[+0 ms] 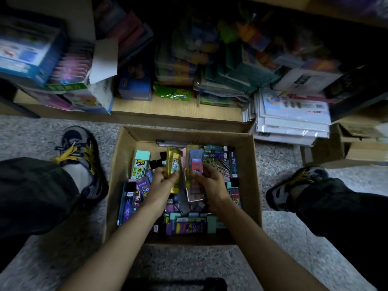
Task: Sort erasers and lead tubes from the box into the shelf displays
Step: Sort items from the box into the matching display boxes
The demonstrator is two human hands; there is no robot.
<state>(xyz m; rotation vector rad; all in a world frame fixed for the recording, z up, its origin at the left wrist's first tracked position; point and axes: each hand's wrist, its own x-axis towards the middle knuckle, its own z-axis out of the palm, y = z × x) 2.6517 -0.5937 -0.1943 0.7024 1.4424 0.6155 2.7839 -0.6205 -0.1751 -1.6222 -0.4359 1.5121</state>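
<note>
- My left hand (162,181) grips a yellow pack (174,162) by its lower end, with the fingers curled round it.
- My right hand (210,183) grips a clear pack (195,164) with blue and red pieces inside, thumb on its face.
- Both packs stand upright just beside each other, above the heap in the box (123,164).
- The box sits on the floor between my feet and is crowded with packs and tubes, among them a teal tube (141,164) leaning at the left wall.
- I judge that most of the sorting is left: the heap covers the whole box, and the two packs I hold have not reached any display.
- The shelf (168,106) ahead holds mixed stock, but I see no eraser or lead display on it. The displays may be higher, out of frame.
- The shelf goods are dark and blurred, so I cannot name them.
- I cannot read the labels on my two packs, so I cannot tell eraser from lead here.
- My arms and the top layer hide the box floor.
</note>
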